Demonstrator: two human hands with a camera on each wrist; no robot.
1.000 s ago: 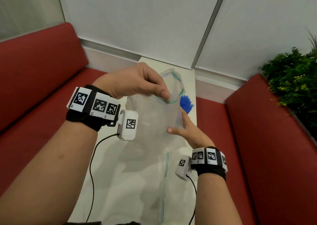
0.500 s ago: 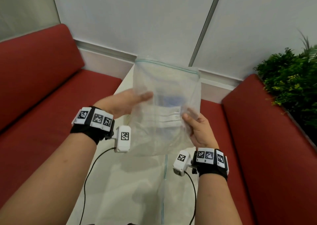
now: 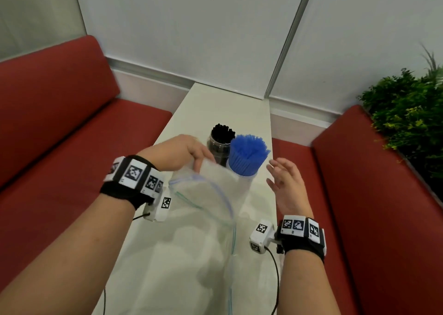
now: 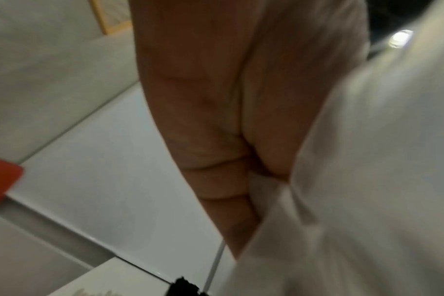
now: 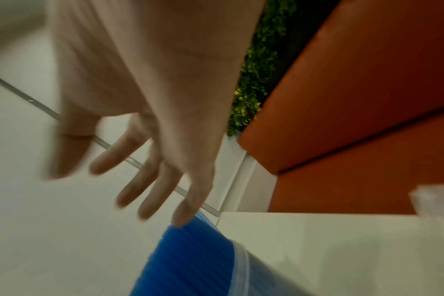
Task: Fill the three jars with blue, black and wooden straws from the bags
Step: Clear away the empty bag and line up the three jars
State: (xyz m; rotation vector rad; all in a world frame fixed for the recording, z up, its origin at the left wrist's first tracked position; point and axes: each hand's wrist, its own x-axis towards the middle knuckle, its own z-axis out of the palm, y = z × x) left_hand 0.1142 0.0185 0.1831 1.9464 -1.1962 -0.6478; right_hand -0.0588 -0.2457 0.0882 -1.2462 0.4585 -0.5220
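Observation:
Two jars stand at the middle of the white table (image 3: 215, 103): one packed with black straws (image 3: 222, 132) and, to its right, one packed with blue straws (image 3: 248, 155). My left hand (image 3: 199, 164) pinches the corner of an empty clear zip bag (image 3: 208, 194) just in front of the jars; the left wrist view shows its fingers (image 4: 216, 180) curled on the bag's film (image 4: 368, 180). My right hand (image 3: 275, 170) hovers open to the right of the blue straws, fingers (image 5: 152, 180) spread above the blue straws (image 5: 190, 256), holding nothing. A third jar and wooden straws are not in view.
Another clear zip bag (image 3: 191, 266) lies flat on the near part of the table. Red bench cushions (image 3: 60, 146) flank the narrow table on both sides. A green plant (image 3: 407, 113) stands at the far right. White wall panels rise behind the table.
Both hands held the bag up in front of the jars. Now my right hand has let go and opened, and my left hand has lowered the bag toward the table, uncovering the jars.

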